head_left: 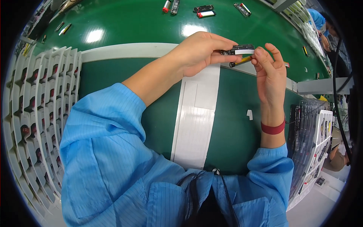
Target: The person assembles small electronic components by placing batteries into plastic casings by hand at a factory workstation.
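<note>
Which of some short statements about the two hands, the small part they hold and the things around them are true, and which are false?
1. Both hands hold the small black part with a white strip above the table. True: the left hand and the right hand pinch it together.
2. The right wrist wears a blue band. False: the wristband is red.
3. A white slotted tray stands at the person's left. True.
4. The white sheet lies on a red mat. False: the mat is green.
5. The conveyor belt behind the hands carries nothing. False: several small parts lie on it.
</note>
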`<state>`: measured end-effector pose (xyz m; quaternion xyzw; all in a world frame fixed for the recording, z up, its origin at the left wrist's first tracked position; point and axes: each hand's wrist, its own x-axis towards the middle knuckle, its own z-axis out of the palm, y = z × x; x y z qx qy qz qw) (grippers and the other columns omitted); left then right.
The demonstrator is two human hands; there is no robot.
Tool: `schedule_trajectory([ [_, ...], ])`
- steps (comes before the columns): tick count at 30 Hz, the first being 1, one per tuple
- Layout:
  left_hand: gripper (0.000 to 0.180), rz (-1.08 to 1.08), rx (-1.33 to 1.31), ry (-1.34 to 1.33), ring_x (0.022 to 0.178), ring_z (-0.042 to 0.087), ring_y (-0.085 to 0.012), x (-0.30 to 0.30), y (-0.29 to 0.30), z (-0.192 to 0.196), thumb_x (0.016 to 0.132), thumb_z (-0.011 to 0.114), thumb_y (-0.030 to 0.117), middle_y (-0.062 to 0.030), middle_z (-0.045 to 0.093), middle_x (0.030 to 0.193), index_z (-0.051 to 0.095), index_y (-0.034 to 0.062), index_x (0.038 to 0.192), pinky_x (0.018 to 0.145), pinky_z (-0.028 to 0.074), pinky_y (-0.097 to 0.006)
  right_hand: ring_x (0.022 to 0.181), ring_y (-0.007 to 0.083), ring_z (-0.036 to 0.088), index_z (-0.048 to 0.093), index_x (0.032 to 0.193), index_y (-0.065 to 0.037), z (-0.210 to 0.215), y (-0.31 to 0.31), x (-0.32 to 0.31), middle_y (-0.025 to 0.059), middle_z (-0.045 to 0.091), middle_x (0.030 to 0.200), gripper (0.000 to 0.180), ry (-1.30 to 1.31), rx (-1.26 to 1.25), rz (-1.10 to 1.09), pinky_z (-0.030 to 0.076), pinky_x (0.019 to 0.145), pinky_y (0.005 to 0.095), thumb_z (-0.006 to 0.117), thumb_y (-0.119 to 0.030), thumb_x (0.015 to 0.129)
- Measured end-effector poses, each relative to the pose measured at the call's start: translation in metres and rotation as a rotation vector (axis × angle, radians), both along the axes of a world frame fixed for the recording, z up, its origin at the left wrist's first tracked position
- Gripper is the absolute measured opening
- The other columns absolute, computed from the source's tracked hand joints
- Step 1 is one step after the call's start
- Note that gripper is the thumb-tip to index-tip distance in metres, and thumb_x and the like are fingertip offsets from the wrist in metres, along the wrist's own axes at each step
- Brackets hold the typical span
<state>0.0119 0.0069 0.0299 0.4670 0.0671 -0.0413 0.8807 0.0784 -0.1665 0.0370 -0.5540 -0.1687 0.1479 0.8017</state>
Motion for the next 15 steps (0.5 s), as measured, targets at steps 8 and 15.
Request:
schedule_trajectory([
  [8,0.032,-0.017,0.011,-0.011,0.099,0.059,-0.0265,-0.0018,-0.0066,-0.0011,0.089,0.045,0.007,-0.0239,0.054,0.107,0.046,-0.0177,0.110,0.092,0.047,-0.030,0.075,0.0148,0.059,0.046,0.103,0.003,-0.0072,-0.0009,0.0048,0.0109,0.061,0.088,0.030,-0.073,-0.023,-0.016,0.048,0.071,0.0241,0.062,0.002,0.078],
  [15,0.032,-0.023,0.031,-0.054,0.099,0.059,-0.0254,-0.0027,-0.0077,-0.0054,0.089,0.045,0.008,-0.0232,0.054,0.107,0.046,-0.0174,0.110,0.091,0.046,-0.030,0.074,0.0151,0.059,0.047,0.103,0.003,-0.0088,-0.0008,0.0041,0.0109,0.062,0.087,0.029,-0.054,-0.039,-0.021,0.047,0.071,0.0240,0.063,0.002,0.078],
])
